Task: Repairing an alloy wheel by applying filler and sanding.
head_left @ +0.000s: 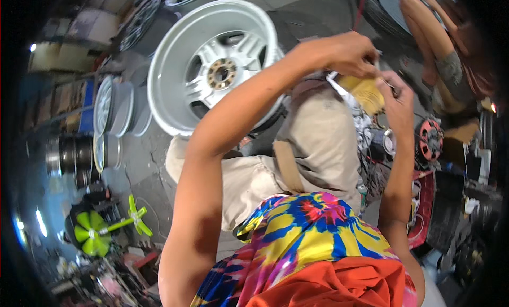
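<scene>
My left hand (356, 55) is reached out past my knee with its fingers curled closed. Just to its right, my right hand (398, 101) is closed in a pinch. A thin, pale piece (387, 83) shows at the right fingertips, too small to name. What the left fingers hold, if anything, is hidden. Below the hands lie a yellow piece (367, 94) like cloth or sheet and a crumpled white strip (339, 87). Left of my hands a large silver alloy wheel rim (163, 89) is tilted with its hollow side toward me, partly behind my left forearm.
More wheel rims (108, 106) stand at the left. A green-bladed fan (91, 234) is at the lower left. On the right are a red crate (424, 214), a red round part (429, 140) and cluttered tools. Another person's bare leg (427, 31) shows at the upper right.
</scene>
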A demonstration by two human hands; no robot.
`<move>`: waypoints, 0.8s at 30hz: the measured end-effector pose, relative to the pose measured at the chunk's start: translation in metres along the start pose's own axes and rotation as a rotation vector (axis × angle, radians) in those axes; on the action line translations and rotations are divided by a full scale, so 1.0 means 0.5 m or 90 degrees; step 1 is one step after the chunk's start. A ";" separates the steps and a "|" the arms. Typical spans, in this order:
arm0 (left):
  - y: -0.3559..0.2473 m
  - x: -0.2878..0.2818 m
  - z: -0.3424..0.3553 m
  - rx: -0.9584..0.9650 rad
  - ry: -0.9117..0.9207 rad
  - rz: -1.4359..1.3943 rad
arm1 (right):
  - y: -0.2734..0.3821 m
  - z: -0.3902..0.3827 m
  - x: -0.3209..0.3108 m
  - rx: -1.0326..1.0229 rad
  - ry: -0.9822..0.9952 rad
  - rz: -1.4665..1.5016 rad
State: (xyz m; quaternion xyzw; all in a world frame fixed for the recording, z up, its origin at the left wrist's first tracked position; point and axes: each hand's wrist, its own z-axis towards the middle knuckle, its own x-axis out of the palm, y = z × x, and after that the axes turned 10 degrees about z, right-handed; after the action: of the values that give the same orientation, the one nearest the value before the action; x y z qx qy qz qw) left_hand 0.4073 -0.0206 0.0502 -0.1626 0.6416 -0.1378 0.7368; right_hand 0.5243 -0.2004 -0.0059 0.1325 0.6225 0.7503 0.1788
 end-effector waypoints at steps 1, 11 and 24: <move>-0.008 -0.003 -0.010 0.004 -0.016 -0.010 | 0.006 -0.002 0.002 0.014 -0.007 -0.027; -0.065 -0.020 -0.066 -0.100 -0.008 -0.522 | 0.109 -0.046 0.069 -0.241 -0.111 -0.230; 0.153 0.055 -0.093 -0.402 -0.497 -0.248 | 0.069 -0.069 -0.008 -0.281 -0.326 -0.261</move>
State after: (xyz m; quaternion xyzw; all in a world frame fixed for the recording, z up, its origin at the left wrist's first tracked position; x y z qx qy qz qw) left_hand 0.3644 0.0347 -0.0122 -0.5315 0.2879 -0.0017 0.7966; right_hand 0.5096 -0.2384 0.0215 0.1464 0.3948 0.7577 0.4986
